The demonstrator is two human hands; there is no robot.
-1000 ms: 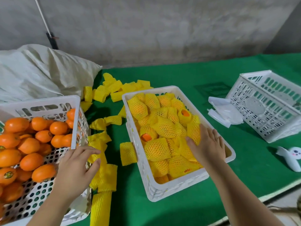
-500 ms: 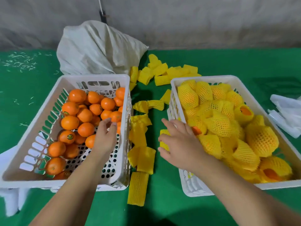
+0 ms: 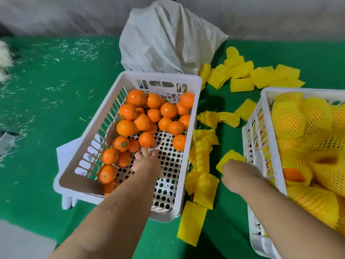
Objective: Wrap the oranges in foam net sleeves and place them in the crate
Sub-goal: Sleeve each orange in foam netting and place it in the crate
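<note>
A white crate on the left holds several bare oranges. My left hand reaches into it, fingertips touching one orange near the middle; the fingers look straight and hold nothing. My right hand is down between the two crates and grips a yellow foam net sleeve. More loose sleeves lie on the green table between the crates. The white crate on the right is full of oranges wrapped in yellow sleeves.
A white cloth sack lies behind the left crate. More yellow sleeves are piled at the back. The green table cover carries white shreds on the left. White paper sticks out under the left crate.
The view has swung left. My left hand went deeper into the orange crate to touch an orange. My right hand left the wrapped oranges and took hold of a sleeve from the table.
</note>
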